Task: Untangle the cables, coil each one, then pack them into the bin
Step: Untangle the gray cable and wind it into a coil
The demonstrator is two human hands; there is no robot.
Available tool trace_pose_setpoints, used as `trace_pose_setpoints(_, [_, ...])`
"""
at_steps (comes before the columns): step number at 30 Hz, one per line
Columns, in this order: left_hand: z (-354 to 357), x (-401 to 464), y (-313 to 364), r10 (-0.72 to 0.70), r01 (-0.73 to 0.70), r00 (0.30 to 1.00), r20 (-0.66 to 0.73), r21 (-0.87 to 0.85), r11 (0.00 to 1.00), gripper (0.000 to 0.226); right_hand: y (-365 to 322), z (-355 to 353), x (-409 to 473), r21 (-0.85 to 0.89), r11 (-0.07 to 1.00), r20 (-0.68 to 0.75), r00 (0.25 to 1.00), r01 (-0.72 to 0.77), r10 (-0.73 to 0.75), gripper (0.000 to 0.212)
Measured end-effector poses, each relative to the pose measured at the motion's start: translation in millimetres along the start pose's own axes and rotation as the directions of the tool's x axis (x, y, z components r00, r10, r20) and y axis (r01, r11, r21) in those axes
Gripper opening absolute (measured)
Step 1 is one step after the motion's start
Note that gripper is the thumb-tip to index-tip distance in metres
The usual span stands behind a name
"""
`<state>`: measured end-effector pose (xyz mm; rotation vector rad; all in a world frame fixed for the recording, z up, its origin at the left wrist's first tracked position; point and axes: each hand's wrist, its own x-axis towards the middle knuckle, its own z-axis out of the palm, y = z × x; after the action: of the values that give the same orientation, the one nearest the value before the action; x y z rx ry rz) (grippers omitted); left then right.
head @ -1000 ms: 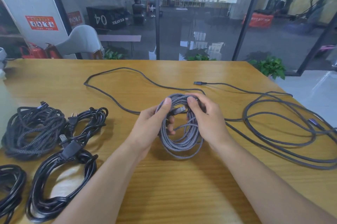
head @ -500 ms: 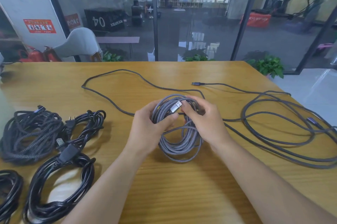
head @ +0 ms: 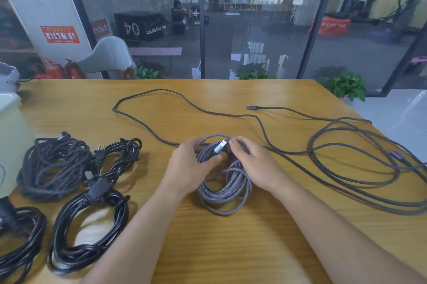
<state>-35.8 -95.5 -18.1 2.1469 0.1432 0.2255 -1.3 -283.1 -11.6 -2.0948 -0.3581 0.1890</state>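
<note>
- Head view: grey braided coil [head: 225,187] lies mid-table [head: 231,249], its silver plug [head: 220,146] now tilted up across the top strands.
- Left hand [head: 191,168] has closed round the coil's upper left; right hand's [head: 256,163] curled fingers [head: 235,145] grip beside the plug.
- Judgement: end being tucked; long loose cable [head: 346,152] remains.

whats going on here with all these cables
A person is coiling cables at a wooden table. Both hands, left hand and right hand, grip a grey braided coil near its silver plug. Finished black coils lie to the left; a long dark cable sprawls loose on the right.
</note>
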Motion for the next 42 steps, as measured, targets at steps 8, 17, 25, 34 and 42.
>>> trace_pose_setpoints(8, [3, -46, 2, 0.223, -0.244, 0.969, 0.103, 0.284, 0.927, 0.084, -4, 1, -28, -0.200, 0.979, 0.106, 0.994, 0.040, -0.019, 0.072])
trace_pose_setpoints(17, [9, -58, -9, 0.123, -0.205, 0.971, 0.205, 0.455, 0.866, 0.099, 11, 13, -41, -0.396, 0.913, 0.088, 0.994, 0.092, -0.062, 0.072])
trace_pose_setpoints(25, [11, -80, -4, 0.333, -0.311, 0.940, 0.072, 0.578, 0.754, 0.095, 3, 23, -38, -0.180, 0.978, 0.106, 0.990, 0.106, -0.088, 0.060])
trace_pose_setpoints(34, [-6, -76, -14, 0.292, -0.256, 0.955, 0.062, 0.673, 0.694, 0.097, 41, -28, -14, -0.629, 0.773, -0.166, 0.986, -0.083, -0.029, 0.054])
trace_pose_setpoints(42, [-22, -28, -18, 0.191, -0.172, 0.980, 0.051, 0.701, 0.692, 0.087, 54, -44, -14, -0.719, 0.680, -0.193, 0.981, -0.143, 0.003, 0.056])
